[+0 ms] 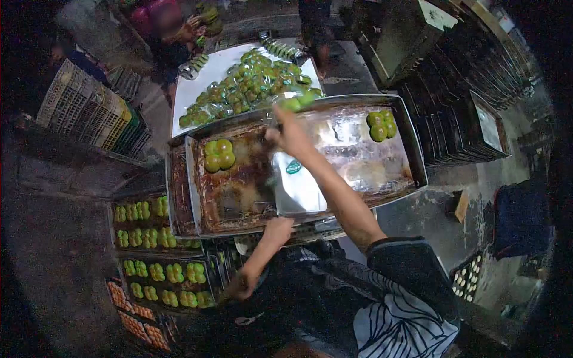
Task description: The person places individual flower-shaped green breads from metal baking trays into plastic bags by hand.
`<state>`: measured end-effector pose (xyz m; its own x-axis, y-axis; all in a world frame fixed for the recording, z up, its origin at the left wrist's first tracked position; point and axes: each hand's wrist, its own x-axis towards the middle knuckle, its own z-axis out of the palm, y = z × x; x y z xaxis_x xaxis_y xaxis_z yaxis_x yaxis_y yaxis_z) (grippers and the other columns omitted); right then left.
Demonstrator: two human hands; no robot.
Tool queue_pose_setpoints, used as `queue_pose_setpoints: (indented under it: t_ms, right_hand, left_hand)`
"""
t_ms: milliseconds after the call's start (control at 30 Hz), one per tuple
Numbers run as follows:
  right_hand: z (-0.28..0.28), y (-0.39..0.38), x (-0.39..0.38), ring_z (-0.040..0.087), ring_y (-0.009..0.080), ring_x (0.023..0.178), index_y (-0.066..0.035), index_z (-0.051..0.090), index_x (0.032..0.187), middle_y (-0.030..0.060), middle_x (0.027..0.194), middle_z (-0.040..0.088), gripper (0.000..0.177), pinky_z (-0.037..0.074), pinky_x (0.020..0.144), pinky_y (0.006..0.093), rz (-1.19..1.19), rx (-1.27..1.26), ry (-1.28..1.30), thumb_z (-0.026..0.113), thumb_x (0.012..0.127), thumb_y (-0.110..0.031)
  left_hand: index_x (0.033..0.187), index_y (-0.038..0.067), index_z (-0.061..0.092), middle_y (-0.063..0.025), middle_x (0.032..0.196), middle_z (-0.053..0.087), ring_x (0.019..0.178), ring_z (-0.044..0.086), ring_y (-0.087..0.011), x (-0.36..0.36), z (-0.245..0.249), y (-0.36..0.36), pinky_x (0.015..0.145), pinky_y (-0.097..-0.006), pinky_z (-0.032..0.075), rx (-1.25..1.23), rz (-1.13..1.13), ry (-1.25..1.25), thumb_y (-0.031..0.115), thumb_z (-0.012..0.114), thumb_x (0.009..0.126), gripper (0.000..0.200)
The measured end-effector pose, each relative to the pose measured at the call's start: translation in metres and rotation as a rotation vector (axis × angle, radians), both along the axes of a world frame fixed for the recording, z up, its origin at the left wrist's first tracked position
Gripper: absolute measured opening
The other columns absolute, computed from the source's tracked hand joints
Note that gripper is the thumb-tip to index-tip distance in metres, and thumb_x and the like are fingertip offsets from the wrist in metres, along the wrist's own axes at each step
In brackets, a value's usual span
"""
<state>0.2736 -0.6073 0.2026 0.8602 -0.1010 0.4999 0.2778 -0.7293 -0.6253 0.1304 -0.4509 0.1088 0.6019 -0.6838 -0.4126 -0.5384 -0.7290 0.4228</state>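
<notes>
My right hand [291, 134] reaches over the tray's far edge, blurred by motion. At its fingertips is a clear bag of green buns [298, 101], also blurred; I cannot tell if the fingers still hold it. My left hand [278, 230] is closed at the near edge of a stack of clear plastic bags [305, 194] with a green printed label, lying in the tray. Its fingertips are partly hidden there. The large, browned metal tray [236, 206] also holds a cluster of green buns [219, 156] on the left and another cluster [382, 125] at the far right.
Behind the tray, a white table [186, 98] carries a heap of bagged green buns [248, 83]. Racked trays of green buns [158, 271] stand at lower left. Stacked crates [86, 107] are at left, dark stacked trays [447, 128] at right. Other people stand beyond.
</notes>
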Motion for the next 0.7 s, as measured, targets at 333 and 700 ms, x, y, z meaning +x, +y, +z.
queue_pose_setpoints:
  t_ms: [333,700]
  right_hand:
    - [-0.069,0.006,-0.178,0.052,0.0181,0.05,-0.007,0.05,0.109,0.0055,0.063,0.054,0.031,0.042,0.047,0.0331,0.094,0.279,0.556,0.05,0.081,-0.02]
    - [-0.047,-0.027,-0.109,0.041,0.032,0.11,-0.008,0.018,0.131,0.014,0.127,0.036,0.064,0.032,0.093,0.0428,0.5,2.204,0.553,0.021,0.085,-0.052]
  left_hand:
    - [0.079,0.001,0.064,-0.0084,0.07,0.057,0.066,0.055,-0.0152,0.027,0.068,-0.007,0.059,-0.0257,0.043,-0.709,0.567,0.29,0.008,0.063,0.07,0.011]
    - [0.118,0.007,0.04,-0.0091,0.102,0.051,0.096,0.049,-0.0194,0.049,0.035,-0.082,0.087,-0.0352,0.04,-1.617,1.323,1.245,0.011,0.047,0.082,0.037]
